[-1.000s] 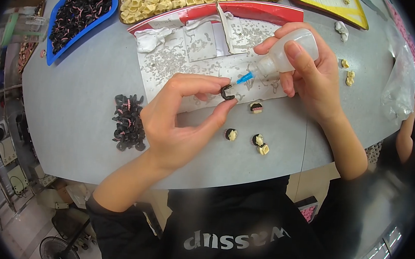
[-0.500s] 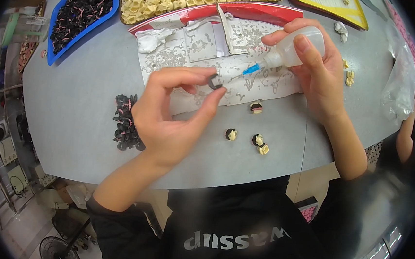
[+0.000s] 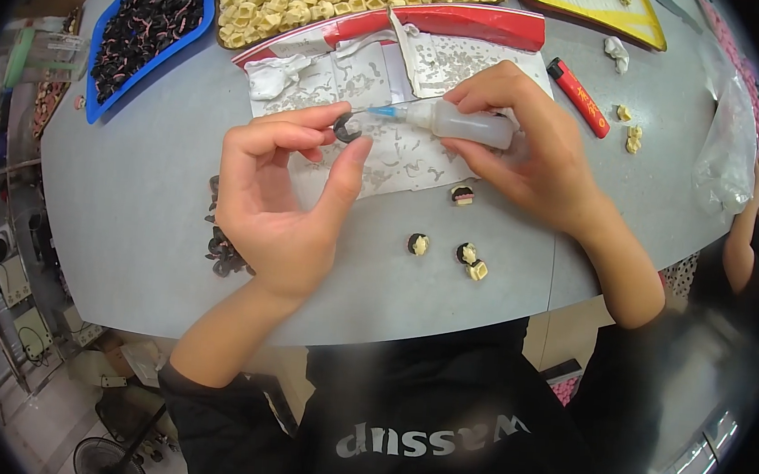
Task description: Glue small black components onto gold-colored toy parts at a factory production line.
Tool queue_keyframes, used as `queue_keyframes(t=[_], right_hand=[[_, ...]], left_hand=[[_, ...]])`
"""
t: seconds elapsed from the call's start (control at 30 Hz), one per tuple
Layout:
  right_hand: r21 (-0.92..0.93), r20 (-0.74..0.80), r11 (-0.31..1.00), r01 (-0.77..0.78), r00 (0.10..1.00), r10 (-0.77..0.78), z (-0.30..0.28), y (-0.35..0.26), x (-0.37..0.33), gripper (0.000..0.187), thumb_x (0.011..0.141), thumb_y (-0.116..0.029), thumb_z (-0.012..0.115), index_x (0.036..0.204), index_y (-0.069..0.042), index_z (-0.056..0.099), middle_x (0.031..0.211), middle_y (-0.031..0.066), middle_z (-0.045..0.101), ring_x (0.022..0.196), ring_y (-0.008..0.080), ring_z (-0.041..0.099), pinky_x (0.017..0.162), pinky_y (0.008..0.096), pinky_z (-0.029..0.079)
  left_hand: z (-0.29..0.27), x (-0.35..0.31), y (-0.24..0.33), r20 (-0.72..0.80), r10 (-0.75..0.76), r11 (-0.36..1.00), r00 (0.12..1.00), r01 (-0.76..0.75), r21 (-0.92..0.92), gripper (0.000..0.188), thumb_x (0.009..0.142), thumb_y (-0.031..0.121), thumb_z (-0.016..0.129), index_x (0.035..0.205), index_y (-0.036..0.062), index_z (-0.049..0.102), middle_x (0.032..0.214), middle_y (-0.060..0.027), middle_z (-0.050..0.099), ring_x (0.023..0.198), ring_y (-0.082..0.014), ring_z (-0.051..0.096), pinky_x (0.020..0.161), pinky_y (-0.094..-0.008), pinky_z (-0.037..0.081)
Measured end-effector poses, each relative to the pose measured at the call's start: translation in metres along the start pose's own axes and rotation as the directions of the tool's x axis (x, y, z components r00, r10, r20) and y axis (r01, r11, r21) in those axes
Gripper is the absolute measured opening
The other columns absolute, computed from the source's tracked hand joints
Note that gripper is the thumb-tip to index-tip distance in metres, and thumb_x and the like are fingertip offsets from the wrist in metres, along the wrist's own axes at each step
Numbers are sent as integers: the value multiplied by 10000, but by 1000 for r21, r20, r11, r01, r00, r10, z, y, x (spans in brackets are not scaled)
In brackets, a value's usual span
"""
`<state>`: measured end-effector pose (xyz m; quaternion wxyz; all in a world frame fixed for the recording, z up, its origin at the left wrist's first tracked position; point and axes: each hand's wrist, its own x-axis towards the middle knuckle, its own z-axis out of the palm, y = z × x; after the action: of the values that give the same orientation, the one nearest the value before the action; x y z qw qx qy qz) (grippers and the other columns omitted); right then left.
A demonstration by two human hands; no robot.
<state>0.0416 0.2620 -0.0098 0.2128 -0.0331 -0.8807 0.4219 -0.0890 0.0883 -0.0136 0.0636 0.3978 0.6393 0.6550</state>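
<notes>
Between thumb and forefinger, my left hand (image 3: 284, 198) pinches a small black curved piece (image 3: 345, 128). My right hand (image 3: 538, 147) grips a clear squeeze bottle (image 3: 473, 124) lying almost level, its blue needle tip (image 3: 385, 111) pointing left, close to the upper side of the black piece. Whether the needle touches it I cannot tell. Below both hands lies a white cardboard sheet (image 3: 403, 163) spotted with grey glue-like marks. Several joined black-and-cream pieces, such as one (image 3: 418, 244), rest on the table nearer me. A pile of black pieces (image 3: 225, 252) is partly hidden behind my left hand.
A blue tray (image 3: 208, 10) of black pieces stands far left, beside a heap of cream waffle-like pieces (image 3: 344, 3). At the right lie a red lighter (image 3: 579, 98), a crumpled white scrap (image 3: 617, 54), a yellow tray (image 3: 658, 36) and a clear plastic bag (image 3: 726, 157).
Both hands have shifted left, the left one slightly nearer me. The bottle has turned from slanted to nearly level, its needle now close to the black piece. The red lighter has come into sight.
</notes>
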Motion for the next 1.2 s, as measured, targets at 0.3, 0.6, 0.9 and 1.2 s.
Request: queue_keyframes(t=[0.3,0.6,0.9,1.2], right_hand=[[-304,-190,948,97,969,-160,-27,-4,6,267,722,-104,708,903,-10,536,834,104,566,714,211,541,633,264,441],[-606,-172,556,-569,776,607,-130,6,-25,249,744,-179,672,863,-22,519,721,87,542,649,201,522,609,298,439],[-360,-91,791,-495,862,498,-126,9,-11,139,752,-54,633,838,-14,532,758,42,566,648,114,534,601,234,446],[404,-81,895,-190,967,242,-65,-21,4,96,803,48,580,891,35,546,935,113,560,771,118,562,661,237,498]], left_hand=[[3,-1,3,50,-11,999,999,9,43,309,702,-72,689,900,27,473,973,-150,603,852,-158,559,706,-254,417],[5,0,8,60,-41,984,997,30,174,290,705,-59,685,885,40,480,946,-137,610,890,-175,570,695,-256,407],[5,0,8,52,0,989,999,-8,146,292,697,-47,701,877,46,491,949,-135,624,843,-152,559,667,-245,412],[6,-3,9,127,161,970,979,-181,165,330,642,-61,732,851,50,502,901,-125,647,759,-191,584,670,-275,463]])
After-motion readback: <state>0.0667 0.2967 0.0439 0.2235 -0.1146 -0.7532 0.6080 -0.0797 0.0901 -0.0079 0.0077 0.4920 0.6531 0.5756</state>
